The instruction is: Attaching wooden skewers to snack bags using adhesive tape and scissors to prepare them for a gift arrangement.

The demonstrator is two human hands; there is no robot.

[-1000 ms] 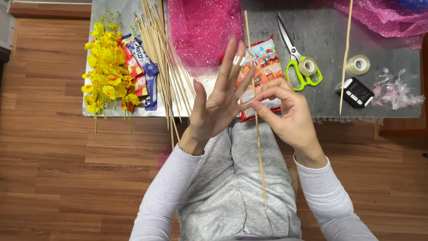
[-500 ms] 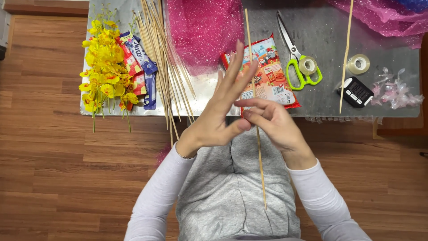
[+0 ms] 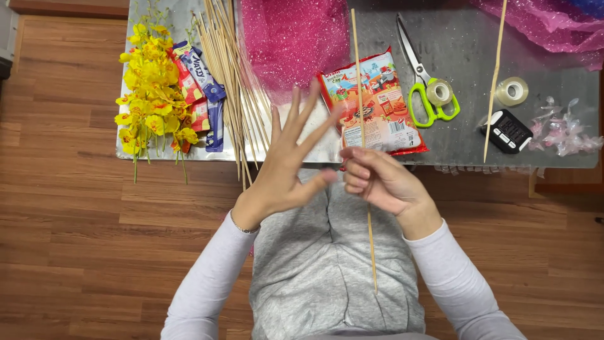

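Observation:
My right hand [image 3: 377,179] grips a long wooden skewer [image 3: 361,94] that runs from over the table down across my lap. My left hand [image 3: 286,167] is just to its left, fingers spread wide and holding nothing, thumb tip close to the right hand's fingers. Behind the skewer on the grey table [image 3: 465,50] lies a red snack packet [image 3: 377,104]. A bundle of wooden skewers [image 3: 229,75] lies beside the left hand's fingertips.
Yellow artificial flowers [image 3: 151,88] and small candy packets [image 3: 201,82] lie at the table's left. Pink glittery mesh [image 3: 296,38], green-handled scissors [image 3: 425,82], two tape rolls [image 3: 513,91], a black tape dispenser [image 3: 508,130], another skewer [image 3: 494,82] and clear wrappers [image 3: 563,132] also sit there. Wooden floor surrounds.
My hands have drawn slightly apart: the left hand has spread open and shifted left, while the right hand keeps its hold on the skewer.

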